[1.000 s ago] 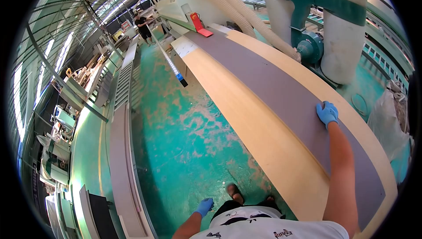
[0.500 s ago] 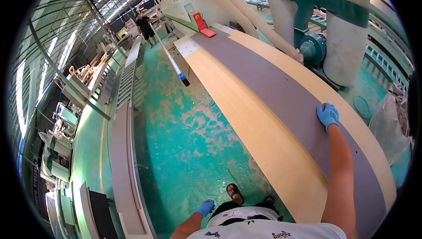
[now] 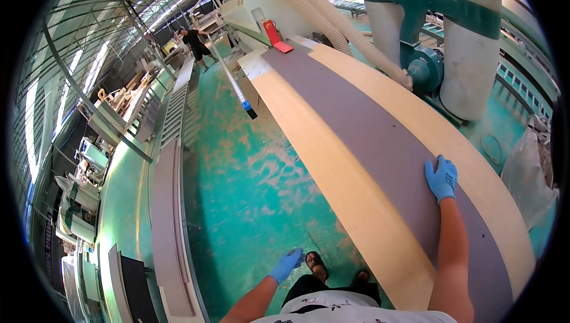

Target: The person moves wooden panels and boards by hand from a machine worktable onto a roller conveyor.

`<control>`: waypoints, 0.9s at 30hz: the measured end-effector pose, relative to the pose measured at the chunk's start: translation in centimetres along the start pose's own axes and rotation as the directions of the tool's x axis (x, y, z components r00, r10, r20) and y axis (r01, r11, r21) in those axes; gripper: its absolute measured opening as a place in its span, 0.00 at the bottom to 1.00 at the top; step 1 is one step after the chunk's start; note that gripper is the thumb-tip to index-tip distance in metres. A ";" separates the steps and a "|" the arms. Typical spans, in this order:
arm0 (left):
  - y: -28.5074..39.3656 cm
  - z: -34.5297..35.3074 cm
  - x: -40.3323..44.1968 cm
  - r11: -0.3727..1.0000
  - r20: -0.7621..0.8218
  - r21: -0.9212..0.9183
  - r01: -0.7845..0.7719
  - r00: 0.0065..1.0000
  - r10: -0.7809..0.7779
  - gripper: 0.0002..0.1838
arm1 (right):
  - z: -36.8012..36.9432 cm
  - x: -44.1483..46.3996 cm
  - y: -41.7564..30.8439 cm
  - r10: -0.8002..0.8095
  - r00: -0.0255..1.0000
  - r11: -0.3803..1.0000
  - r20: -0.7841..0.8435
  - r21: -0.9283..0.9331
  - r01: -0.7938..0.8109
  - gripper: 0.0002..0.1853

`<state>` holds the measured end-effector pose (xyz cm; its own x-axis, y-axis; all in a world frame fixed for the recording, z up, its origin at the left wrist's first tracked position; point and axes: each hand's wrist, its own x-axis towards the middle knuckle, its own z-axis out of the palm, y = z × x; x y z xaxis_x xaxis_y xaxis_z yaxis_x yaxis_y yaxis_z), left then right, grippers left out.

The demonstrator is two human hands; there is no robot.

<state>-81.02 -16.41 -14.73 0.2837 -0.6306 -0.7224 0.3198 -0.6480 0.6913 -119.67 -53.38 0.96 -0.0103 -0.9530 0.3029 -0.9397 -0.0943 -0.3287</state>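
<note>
Lying flat on the long gray board (image 3: 368, 127), the right hand (image 3: 442, 179) wears a blue glove; its fingers are apart and not closed on anything; the palm faces down near the board's right edge. The gray board is right under this hand and runs far ahead of it; it has 2 small dark spots, 1 ahead of the hand and 1 behind it. A yellow-tan strip (image 3: 338, 168) runs along the board's left side; a tan strip (image 3: 380, 79) runs along its right side, just beside the hand.

The left hand (image 3: 288, 265), in a blue glove too, hangs over the green floor (image 3: 249, 186), away from the board; nothing shows in it; I cannot tell how far its fingers are bent. Just beside it, in the picture, is a dark sandal (image 3: 316, 265) on a foot; well to its left are long gray panels (image 3: 166, 216).

Far ahead of the right hand is a big machine (image 3: 246, 11) with a red part (image 3: 271, 32) by the board's far end; 2 fat hoses (image 3: 320, 11) bend down near it; a green blower (image 3: 425, 67) and 2 tall pale bags (image 3: 469, 67) stand ahead too. Far ahead of the left hand are a long bar (image 3: 231, 79) with a black tip and a person (image 3: 193, 39) in dark clothes.
</note>
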 end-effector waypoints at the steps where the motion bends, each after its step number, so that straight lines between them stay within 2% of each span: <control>1: 1.5 1.5 0.7 0.998 0.039 -0.016 -0.065 0.997 0.065 0.29 | -0.5 -1.3 0.0 0.000 1.000 1.000 0.013 -0.006 0.000 0.25; 4: 6.2 7.2 0.2 0.976 0.139 -0.134 -0.173 0.972 0.192 0.30 | -2.0 -5.6 1.1 -0.024 0.999 1.000 0.024 -0.001 0.024 0.25; 8: 10.2 13.0 -1.7 0.939 0.193 -0.302 -0.161 0.955 0.226 0.29 | -4.1 -12.5 2.6 -0.041 0.999 0.998 -0.018 0.041 0.042 0.26; 10: 10.7 14.3 -1.9 0.889 0.412 -0.456 0.044 0.896 0.167 0.27 | -5.6 -16.1 3.4 -0.029 1.000 0.999 -0.006 0.042 0.029 0.26; 11: 10.6 14.7 -2.0 0.885 0.430 -0.462 0.059 0.887 0.166 0.27 | -6.3 -18.0 3.8 -0.019 1.000 0.998 0.005 0.052 0.019 0.26; 13: 10.7 15.0 -2.2 0.816 0.624 -0.493 0.303 0.776 0.089 0.22 | -7.8 -22.0 4.3 -0.008 1.000 0.999 0.007 0.041 0.007 0.26; 16: 10.6 15.2 -3.6 0.754 0.612 -0.533 0.384 0.790 0.031 0.18 | -9.9 -26.6 5.5 0.022 0.999 0.999 0.049 0.023 -0.024 0.24; 18: 8.0 15.3 -3.6 0.774 0.653 -0.471 0.424 0.757 -0.018 0.18 | -11.1 -29.7 6.1 0.071 0.993 0.996 0.096 0.051 -0.076 0.22; 21: 5.6 16.6 -6.2 0.741 0.616 -0.492 0.457 0.784 -0.074 0.16 | -12.6 -33.3 7.4 0.077 0.995 0.996 0.066 0.030 -0.079 0.20; 23: 3.2 16.7 -7.7 0.804 0.589 -0.435 0.406 0.803 -0.086 0.16 | -13.4 -35.2 8.1 0.127 0.990 0.991 0.055 0.030 -0.129 0.18; 25: 2.4 16.7 -9.4 0.804 0.623 -0.392 0.447 0.772 -0.126 0.18 | -13.9 -37.1 9.6 0.178 0.984 0.984 -0.018 0.025 -0.177 0.16; 27: 1.8 16.9 -10.7 0.747 0.692 -0.317 0.584 0.681 -0.239 0.16 | -14.5 -38.2 10.8 0.181 0.983 0.983 -0.033 0.019 -0.180 0.15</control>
<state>-98.77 -18.10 -5.48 -0.5091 -0.5702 -0.6447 0.6912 -0.7172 0.0884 -134.35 -13.83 -1.19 -0.1909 -0.9444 0.2676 -0.9158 0.0732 -0.3949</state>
